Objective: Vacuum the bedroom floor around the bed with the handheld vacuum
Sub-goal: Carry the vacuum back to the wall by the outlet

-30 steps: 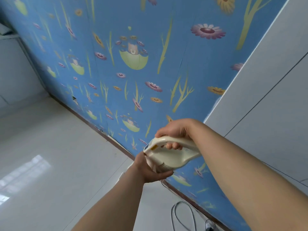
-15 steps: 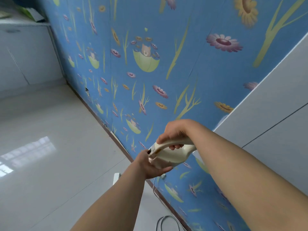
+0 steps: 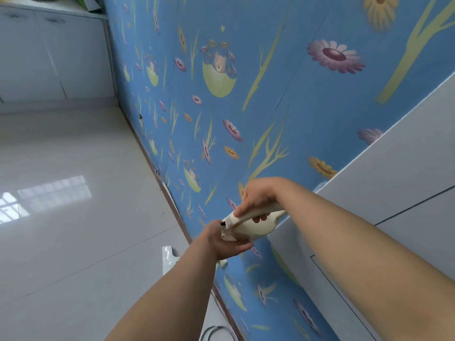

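Observation:
A cream handheld vacuum [image 3: 248, 228] is held up in front of the blue flowered wall [image 3: 270, 99], above the pale tiled floor [image 3: 73, 217]. My right hand [image 3: 258, 196] is closed over its top handle. My left hand [image 3: 222, 238] cups the front underside of its body, fingers wrapped beneath. The vacuum's nozzle end is hidden behind my left hand. No bed is in view.
A white cabinet [image 3: 394, 193] stands at the right against the wall. White cupboards [image 3: 49, 57] line the far left. A brown skirting strip [image 3: 157, 168] runs along the wall's foot. A small white object [image 3: 168, 258] and a grey cord loop [image 3: 216, 332] lie on the floor.
The view has swung left, bringing the far cupboards into sight. Both hands stay on the vacuum, which has shifted slightly right relative to the wall.

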Tool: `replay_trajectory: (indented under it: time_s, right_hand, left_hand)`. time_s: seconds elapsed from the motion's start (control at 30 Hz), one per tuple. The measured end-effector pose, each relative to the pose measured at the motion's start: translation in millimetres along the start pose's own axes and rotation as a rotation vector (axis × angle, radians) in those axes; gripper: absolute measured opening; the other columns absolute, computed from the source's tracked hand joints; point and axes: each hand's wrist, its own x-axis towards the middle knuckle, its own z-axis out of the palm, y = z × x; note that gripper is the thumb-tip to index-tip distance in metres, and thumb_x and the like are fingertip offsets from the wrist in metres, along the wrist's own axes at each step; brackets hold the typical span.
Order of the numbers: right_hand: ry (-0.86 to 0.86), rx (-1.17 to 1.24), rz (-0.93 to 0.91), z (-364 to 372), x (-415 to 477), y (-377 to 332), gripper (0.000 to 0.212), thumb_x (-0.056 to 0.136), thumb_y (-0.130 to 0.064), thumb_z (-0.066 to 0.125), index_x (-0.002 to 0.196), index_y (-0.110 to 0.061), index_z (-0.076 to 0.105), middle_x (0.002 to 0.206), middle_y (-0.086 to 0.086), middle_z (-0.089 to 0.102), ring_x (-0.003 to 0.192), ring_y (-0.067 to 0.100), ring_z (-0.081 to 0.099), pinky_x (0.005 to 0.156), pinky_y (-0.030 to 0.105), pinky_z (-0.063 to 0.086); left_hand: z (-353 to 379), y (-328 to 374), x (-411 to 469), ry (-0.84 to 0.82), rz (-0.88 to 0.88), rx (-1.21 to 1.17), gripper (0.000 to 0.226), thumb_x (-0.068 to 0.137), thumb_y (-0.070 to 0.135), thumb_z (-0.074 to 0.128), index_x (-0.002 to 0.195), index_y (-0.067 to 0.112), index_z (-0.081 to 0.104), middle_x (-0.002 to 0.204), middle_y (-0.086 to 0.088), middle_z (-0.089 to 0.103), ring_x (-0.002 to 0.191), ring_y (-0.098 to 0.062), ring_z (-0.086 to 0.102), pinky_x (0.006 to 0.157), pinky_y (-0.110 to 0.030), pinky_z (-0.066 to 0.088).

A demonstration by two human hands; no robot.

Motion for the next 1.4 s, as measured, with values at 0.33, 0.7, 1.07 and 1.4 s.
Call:
replay_trajectory:
  time_s: [0.33, 0.7, 1.07, 1.4]
  right_hand:
    - [-0.02, -0.012, 0.004, 12.5, 11.3, 22.0, 0.042, 0.081, -0.048, 0.066, 0.079, -0.008, 0.076, 0.065, -0.001, 0.071, 0.064, 0.015, 0.063, 0.083, 0.032, 0.05]
    - [0.009, 0.023, -0.029, 17.8, 9.7, 29.2, 0.043, 0.083, -0.051, 0.065, 0.08, -0.008, 0.074, 0.066, -0.001, 0.069, 0.063, 0.014, 0.062, 0.068, 0.026, 0.046]
    - [0.084, 0.004, -0.014, 20.5, 7.6, 33.4, 0.045, 0.082, -0.055, 0.064, 0.065, -0.013, 0.067, 0.066, -0.001, 0.068, 0.063, 0.014, 0.059, 0.065, 0.027, 0.042]
    - [0.195, -0.005, 0.005, 20.4, 8.2, 27.1, 0.052, 0.078, -0.06, 0.066, 0.06, -0.017, 0.044, 0.067, 0.0, 0.042, 0.065, 0.021, 0.043, 0.063, 0.031, 0.035]
  left_hand:
    - [6.0, -15.4, 24.9, 0.118, 0.031, -0.037, 0.041, 0.099, 0.013, 0.029, 0.128, 0.0, 0.055, 0.129, -0.021, 0.059, 0.117, -0.038, 0.058, 0.104, -0.06, 0.044]
    - [7.3, -19.6, 18.9, 0.162, 0.078, -0.006, 0.036, 0.102, 0.013, 0.031, 0.128, -0.002, 0.052, 0.123, -0.024, 0.055, 0.107, -0.035, 0.052, 0.09, -0.06, 0.047]
    - [16.2, -22.5, -0.3, 0.198, 0.107, 0.002, 0.034, 0.106, 0.02, 0.03, 0.101, -0.006, 0.05, 0.112, -0.025, 0.057, 0.108, -0.04, 0.055, 0.098, -0.056, 0.044]
    - [16.5, -12.3, -27.0, 0.269, 0.108, -0.049, 0.062, 0.106, 0.037, 0.039, 0.152, 0.001, 0.02, 0.135, -0.03, 0.046, 0.137, -0.042, 0.042, 0.097, -0.054, 0.04]
